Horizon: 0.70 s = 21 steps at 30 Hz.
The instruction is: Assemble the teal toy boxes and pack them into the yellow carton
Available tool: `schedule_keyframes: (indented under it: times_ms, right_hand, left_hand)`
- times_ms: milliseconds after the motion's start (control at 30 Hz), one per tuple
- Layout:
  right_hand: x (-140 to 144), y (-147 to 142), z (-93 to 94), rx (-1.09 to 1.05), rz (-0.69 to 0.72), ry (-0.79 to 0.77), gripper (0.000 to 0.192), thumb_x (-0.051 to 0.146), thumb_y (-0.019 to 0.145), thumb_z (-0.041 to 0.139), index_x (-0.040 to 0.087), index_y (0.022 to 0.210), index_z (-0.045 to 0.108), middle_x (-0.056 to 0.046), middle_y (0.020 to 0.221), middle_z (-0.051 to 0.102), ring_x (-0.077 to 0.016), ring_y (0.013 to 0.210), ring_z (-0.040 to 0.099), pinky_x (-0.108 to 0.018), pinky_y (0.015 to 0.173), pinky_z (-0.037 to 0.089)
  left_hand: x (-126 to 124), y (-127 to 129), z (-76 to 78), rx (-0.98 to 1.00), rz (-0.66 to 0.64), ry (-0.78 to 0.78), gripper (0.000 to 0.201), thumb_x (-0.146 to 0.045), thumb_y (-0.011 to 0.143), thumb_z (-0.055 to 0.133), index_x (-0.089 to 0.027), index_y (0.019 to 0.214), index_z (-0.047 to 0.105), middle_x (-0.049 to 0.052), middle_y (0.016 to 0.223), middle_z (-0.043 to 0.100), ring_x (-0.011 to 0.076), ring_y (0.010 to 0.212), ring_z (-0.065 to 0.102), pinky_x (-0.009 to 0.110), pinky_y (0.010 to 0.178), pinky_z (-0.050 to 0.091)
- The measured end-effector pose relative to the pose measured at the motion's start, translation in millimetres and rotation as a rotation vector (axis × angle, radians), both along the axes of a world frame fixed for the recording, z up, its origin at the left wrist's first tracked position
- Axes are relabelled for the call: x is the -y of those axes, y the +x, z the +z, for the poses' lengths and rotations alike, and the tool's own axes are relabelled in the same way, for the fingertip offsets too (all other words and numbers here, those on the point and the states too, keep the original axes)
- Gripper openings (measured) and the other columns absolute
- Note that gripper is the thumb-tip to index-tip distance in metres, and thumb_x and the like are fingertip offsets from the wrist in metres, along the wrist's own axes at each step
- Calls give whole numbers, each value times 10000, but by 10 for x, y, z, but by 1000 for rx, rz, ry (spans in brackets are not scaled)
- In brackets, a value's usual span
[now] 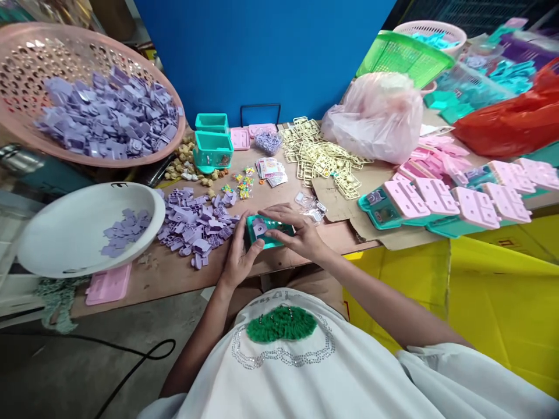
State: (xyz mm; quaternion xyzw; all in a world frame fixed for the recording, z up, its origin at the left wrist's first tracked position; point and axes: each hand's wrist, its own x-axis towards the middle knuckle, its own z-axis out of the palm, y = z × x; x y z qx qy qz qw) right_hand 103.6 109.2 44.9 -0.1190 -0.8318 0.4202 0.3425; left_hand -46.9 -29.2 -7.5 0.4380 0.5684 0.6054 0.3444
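A small teal plastic box is between my two hands at the table's front edge, with its inside facing up. My left hand is wrapped round its left side, the thumb on the near rim. My right hand grips it from the right, fingers along the far side and thumb over the inside. A lavender plastic piece lies in the box's left part; what lies under my right fingers is hidden. To the left spreads a pile of lavender plastic parts. Small clear packets lie just beyond my right hand.
A pink basket of lavender parts and a white bowl stand left. Behind are teal boxes, cards, cream frames and a plastic bag. Pink-lidded boxes line the right, above yellow boxes.
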Motion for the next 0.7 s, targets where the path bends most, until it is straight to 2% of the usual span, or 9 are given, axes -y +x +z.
schedule_keyframes:
  times_ms: [133,233,333,467,600,633,700]
  right_hand:
    - [-92,-44,-15,13,106,36,342,485,1052,658,255,1236,831,-131,1200,793,-260,1136,717,-454,1009,593]
    - [-84,-46,-42,29,101,34,325,474,1071,627,261,1179,848,-123,1171,780,-229,1046,730,-411,938,613]
    - [-40,-77,-19,19,93,102,298,396,1093,595,268,1227,829,-129,1185,760,-227,1069,719,-397,924,615]
    - [29,-108,62,-26,89,182,324,267,1085,595,306,1358,766,-129,1194,737,-240,1098,710,-385,895,619]
    - [-72,-54,-46,-25,98,258,415,209,1064,618,377,1431,715,-97,1179,736,-234,1076,726,-341,838,632]
    - [-113,-54,-76,-26,109,283,429,230,1069,615,395,1457,695,-96,1226,737,-240,1100,731,-348,847,638]
    - [-139,-78,-49,-33,66,305,488,298,1075,615,411,1549,609,-105,1415,692,-288,1257,701,-430,969,635]
  left_hand:
    - [-34,10,-106,-118,15,20,917,-719,923,695,-245,1644,386,181,1728,374,354,1626,349,479,1332,302]
    - [-63,31,-190,-242,71,20,925,-745,914,685,-240,1634,396,193,1647,468,365,1583,399,519,1320,305]
    - [-76,27,-239,-293,113,24,947,-785,888,682,-236,1614,421,195,1563,546,382,1527,458,556,1302,324]
    - [-42,47,-195,-273,114,18,910,-766,907,671,-231,1602,427,201,1555,549,386,1484,502,571,1264,390]
    - [-53,127,-143,-342,69,-31,1011,-712,850,779,-183,1624,398,231,1527,573,404,1432,550,592,1228,448]
    - [-51,148,-118,-359,78,-30,1045,-713,842,786,-170,1638,381,245,1552,555,416,1454,537,607,1235,441]
    - [4,180,4,-356,150,33,1106,-726,823,797,-171,1668,348,258,1611,510,435,1497,510,625,1244,438]
